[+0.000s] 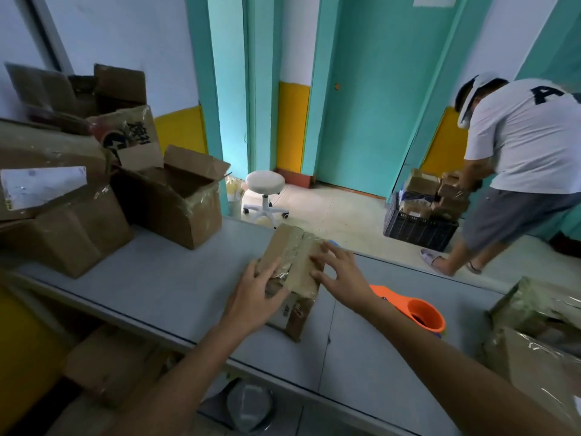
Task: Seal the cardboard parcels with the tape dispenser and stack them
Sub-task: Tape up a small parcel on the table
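A small cardboard parcel lies on the grey table, with clear tape along its top seam. My left hand grips its near left corner, fingers curled over the edge. My right hand rests on the parcel's right side with spread, straight fingers pressing the top. An orange tape dispenser lies on the table just right of my right forearm, untouched.
Open and taped cardboard boxes pile up on the table's left. More taped parcels sit at the right edge. Beyond the table stand a white stool, a black crate of boxes and a bending person.
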Motion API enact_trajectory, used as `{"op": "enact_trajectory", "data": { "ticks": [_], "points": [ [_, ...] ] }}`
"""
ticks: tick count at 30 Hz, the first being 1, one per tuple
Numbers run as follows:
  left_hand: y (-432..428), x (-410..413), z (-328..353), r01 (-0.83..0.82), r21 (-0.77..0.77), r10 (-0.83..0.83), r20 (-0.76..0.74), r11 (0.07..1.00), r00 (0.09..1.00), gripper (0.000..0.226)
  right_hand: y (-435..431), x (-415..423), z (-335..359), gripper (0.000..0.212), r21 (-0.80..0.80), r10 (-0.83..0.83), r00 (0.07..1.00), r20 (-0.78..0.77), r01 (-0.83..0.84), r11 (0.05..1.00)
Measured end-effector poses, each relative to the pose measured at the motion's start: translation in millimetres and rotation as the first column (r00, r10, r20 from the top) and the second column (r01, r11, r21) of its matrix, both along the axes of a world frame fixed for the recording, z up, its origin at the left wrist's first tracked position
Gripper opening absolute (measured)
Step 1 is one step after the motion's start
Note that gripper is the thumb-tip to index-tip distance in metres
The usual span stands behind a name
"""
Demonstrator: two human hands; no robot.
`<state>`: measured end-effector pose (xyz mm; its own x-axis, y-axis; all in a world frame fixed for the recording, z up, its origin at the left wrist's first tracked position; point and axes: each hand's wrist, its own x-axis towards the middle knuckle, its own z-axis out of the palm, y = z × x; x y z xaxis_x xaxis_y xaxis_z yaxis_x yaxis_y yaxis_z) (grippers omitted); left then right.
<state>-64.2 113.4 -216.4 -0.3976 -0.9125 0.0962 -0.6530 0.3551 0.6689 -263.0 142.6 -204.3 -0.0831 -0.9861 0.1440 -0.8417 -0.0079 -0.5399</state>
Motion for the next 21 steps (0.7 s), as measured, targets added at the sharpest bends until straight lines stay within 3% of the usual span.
{"op": "enact_trajectory", "data": {
  "ticks": [4,7,10,13,16,18,21],
  "points": [
    [6,-4,8,-0.071,-0.039,0.079,0.258,0.997,0.963,0.109,-11,14,-3,0.037,-0.017,-0.010,0.997,0.082,0.011,1.000],
    [10,-27,9,-0.099,-0.089,0.124,0.348,0.991,0.929,0.110,-17,13,-4,0.035,-0.035,-0.020,0.991,0.130,0.025,0.999],
    [8,-43,12,-0.087,-0.121,0.122,0.329,0.989,0.936,0.105,-9,-4,-2,0.041,0.019,-0.002,0.970,0.243,-0.002,1.000],
    [-5,-44,12,0.076,-0.125,-0.027,0.354,0.989,0.935,0.109,17,-38,-12,0.050,-0.067,-0.287,0.958,0.002,0.287,0.956],
    [-21,-35,10,0.191,-0.127,-0.139,0.334,0.973,0.932,0.117,49,-78,-26,0.061,0.036,-0.516,0.806,-0.289,0.548,0.836],
    [-29,-29,9,0.246,-0.082,-0.210,0.309,0.966,0.928,0.122,69,-100,-42,0.074,0.203,-0.456,0.748,-0.481,0.602,0.772],
    [-32,-28,4,0.341,-0.061,-0.316,0.255,0.938,0.914,0.122,86,-118,-59,0.085,0.347,-0.310,0.808,-0.501,0.515,0.784]
  ]
}}
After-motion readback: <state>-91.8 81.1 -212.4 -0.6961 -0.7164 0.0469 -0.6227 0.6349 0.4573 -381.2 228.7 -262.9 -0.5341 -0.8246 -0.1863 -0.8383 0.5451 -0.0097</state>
